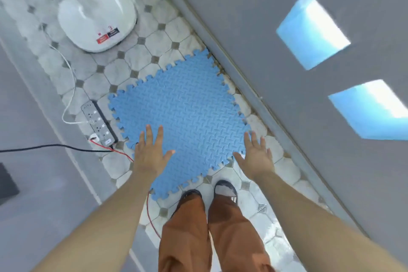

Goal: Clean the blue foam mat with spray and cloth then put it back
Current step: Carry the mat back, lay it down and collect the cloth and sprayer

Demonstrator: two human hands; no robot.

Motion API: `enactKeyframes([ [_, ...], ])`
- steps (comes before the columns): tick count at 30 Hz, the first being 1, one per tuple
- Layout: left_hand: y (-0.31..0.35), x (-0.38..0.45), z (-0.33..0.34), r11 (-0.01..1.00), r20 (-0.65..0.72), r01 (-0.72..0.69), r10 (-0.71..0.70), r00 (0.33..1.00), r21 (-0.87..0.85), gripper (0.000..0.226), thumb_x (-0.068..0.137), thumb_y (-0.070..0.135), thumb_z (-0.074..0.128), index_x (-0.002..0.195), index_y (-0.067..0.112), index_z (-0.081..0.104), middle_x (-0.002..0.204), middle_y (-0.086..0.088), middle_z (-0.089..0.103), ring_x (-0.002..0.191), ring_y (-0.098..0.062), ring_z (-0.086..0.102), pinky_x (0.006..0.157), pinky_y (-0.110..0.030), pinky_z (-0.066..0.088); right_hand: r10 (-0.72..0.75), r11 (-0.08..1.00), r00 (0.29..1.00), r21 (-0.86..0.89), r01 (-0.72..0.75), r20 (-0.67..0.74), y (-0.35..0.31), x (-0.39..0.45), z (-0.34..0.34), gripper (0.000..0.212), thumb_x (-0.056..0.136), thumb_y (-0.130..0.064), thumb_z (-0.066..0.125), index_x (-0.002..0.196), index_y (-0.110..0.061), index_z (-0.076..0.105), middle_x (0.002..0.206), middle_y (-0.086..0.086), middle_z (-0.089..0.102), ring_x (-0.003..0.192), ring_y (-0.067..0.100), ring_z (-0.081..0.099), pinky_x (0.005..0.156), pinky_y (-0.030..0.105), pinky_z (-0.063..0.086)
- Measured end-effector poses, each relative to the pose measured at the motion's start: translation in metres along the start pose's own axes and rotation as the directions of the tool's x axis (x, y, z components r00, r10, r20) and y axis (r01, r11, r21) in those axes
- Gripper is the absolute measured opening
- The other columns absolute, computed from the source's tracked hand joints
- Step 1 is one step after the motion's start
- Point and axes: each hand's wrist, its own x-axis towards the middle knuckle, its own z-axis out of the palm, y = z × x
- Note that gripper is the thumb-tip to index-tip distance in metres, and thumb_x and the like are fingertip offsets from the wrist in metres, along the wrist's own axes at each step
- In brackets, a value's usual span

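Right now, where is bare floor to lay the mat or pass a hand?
Bare tile lies between the white fan base and the blue foam mat, and beside the shoes toward the wall. Crowded: the mat's left edge, with the power strip, red wire and black cable.

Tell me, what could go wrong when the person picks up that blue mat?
Lifting the blue foam mat might snag the power strip beside its edge, or tug the red wire near the left hand. The mat looks made of joined pieces, so it could come apart. The right hand is open too.
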Motion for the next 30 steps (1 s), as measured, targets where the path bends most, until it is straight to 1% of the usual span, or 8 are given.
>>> enactKeyframes([
  [6, 0.090, -0.039, -0.039, 0.978, 0.059, -0.204, 0.202, 0.978, 0.043, 0.078, 0.095, 0.050, 0.044, 0.154, 0.022, 0.001, 0.160, -0.015, -0.010, 0.147, -0.036, 0.001, 0.118, -0.049, 0.014, 0.251, 0.950, 0.968, 0.197, -0.241, -0.025, 0.075, -0.114, 0.003, 0.071, 0.100, -0.051, 0.031, 0.156, -0.025, -0.003, 0.165, 0.002, -0.005, 0.152, 0.028, -0.005, 0.122, 0.049, 0.007],
  [9, 0.134, -0.046, -0.035, 0.915, 0.134, -0.362, 0.342, 0.930, 0.177, 0.075, 0.097, 0.049, 0.041, 0.154, 0.022, 0.001, 0.160, -0.015, -0.010, 0.147, -0.035, 0.002, 0.118, -0.048, 0.014, 0.408, 0.870, 0.913, 0.297, -0.394, 0.014, 0.112, -0.151, 0.031, 0.067, 0.101, -0.049, 0.031, 0.157, -0.025, 0.002, 0.165, 0.004, -0.003, 0.152, 0.028, -0.002, 0.122, 0.048, 0.008],
  [12, 0.175, -0.058, -0.029, 0.832, 0.212, -0.494, 0.451, 0.867, 0.252, 0.072, 0.099, 0.048, 0.037, 0.154, 0.020, 0.000, 0.160, -0.015, -0.012, 0.147, -0.034, 0.002, 0.118, -0.047, 0.013, 0.537, 0.744, 0.841, 0.431, -0.510, 0.066, 0.136, -0.189, 0.066, 0.066, 0.100, -0.045, 0.036, 0.156, -0.023, 0.009, 0.165, 0.005, 0.001, 0.151, 0.029, 0.002, 0.121, 0.048, 0.013],
  [16, 0.225, -0.084, -0.016, 0.628, 0.332, -0.676, 0.589, 0.737, 0.386, 0.071, 0.099, 0.048, 0.035, 0.154, 0.020, -0.001, 0.159, -0.015, -0.014, 0.147, -0.034, 0.005, 0.118, -0.047, 0.014, 0.694, 0.445, 0.700, 0.661, -0.604, 0.172, 0.151, -0.239, 0.121, 0.067, 0.098, -0.039, 0.045, 0.156, -0.023, 0.015, 0.164, 0.007, 0.009, 0.151, 0.029, 0.008, 0.120, 0.048, 0.016],
  [21, 0.271, -0.122, 0.019, 0.358, 0.464, -0.804, 0.674, 0.574, 0.474, 0.070, 0.099, 0.047, 0.036, 0.154, 0.020, 0.001, 0.160, -0.015, -0.012, 0.146, -0.034, 0.007, 0.117, -0.047, 0.017, 0.788, 0.053, 0.527, 0.817, -0.574, 0.319, 0.148, -0.294, 0.189, 0.066, 0.096, -0.036, 0.050, 0.154, -0.021, 0.023, 0.162, 0.010, 0.019, 0.147, 0.032, 0.017, 0.117, 0.048, 0.023],
  [26, 0.301, -0.176, 0.085, 0.089, 0.611, -0.859, 0.666, 0.427, 0.503, 0.068, 0.099, 0.042, 0.039, 0.154, 0.021, 0.004, 0.160, -0.014, -0.010, 0.146, -0.034, 0.008, 0.115, -0.049, 0.020, 0.805, -0.318, 0.367, 0.860, -0.398, 0.467, 0.128, -0.343, 0.265, 0.068, 0.093, -0.028, 0.054, 0.153, -0.015, 0.024, 0.157, 0.012, 0.029, 0.143, 0.032, 0.027, 0.116, 0.045, 0.026],
  [28, 0.309, -0.204, 0.114, 0.019, 0.653, -0.874, 0.657, 0.377, 0.485, 0.068, 0.099, 0.040, 0.041, 0.154, 0.022, 0.005, 0.160, -0.013, -0.011, 0.145, -0.034, 0.009, 0.114, -0.050, 0.021, 0.781, -0.454, 0.311, 0.834, -0.313, 0.542, 0.119, -0.365, 0.296, 0.068, 0.093, -0.025, 0.054, 0.153, -0.012, 0.025, 0.154, 0.012, 0.032, 0.141, 0.032, 0.030, 0.116, 0.042, 0.025],
  [30, 0.310, -0.240, 0.140, -0.027, 0.687, -0.884, 0.641, 0.343, 0.467, 0.068, 0.099, 0.038, 0.043, 0.154, 0.021, 0.006, 0.160, -0.013, -0.011, 0.145, -0.033, 0.010, 0.113, -0.049, 0.023, 0.716, -0.599, 0.280, 0.769, -0.221, 0.639, 0.107, -0.391, 0.324, 0.065, 0.093, -0.023, 0.054, 0.151, -0.010, 0.028, 0.151, 0.012, 0.038, 0.134, 0.031, 0.039, 0.111, 0.039, 0.032],
])
